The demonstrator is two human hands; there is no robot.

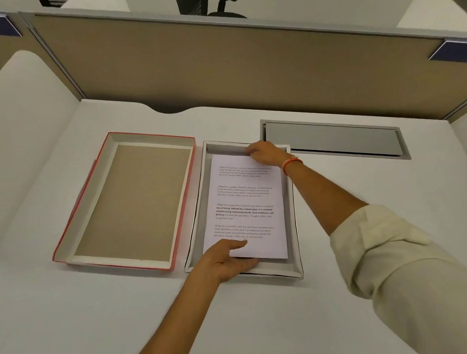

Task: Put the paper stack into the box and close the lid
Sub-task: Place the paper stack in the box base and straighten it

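Note:
A stack of white printed paper [245,203] lies inside the shallow white box [294,214] at the middle of the desk. My left hand [227,259] grips the stack's near edge, thumb on top and fingers underneath. My right hand [266,152] holds the stack's far right corner at the box's back wall. To the left lies the red-edged lid [127,201], upside down with its brown inside facing up, close beside the box.
A grey cable hatch [334,139] is set into the white desk [99,314] behind the box on the right. A tan partition wall [223,71] closes off the back. A curved white divider [27,131] stands on the left.

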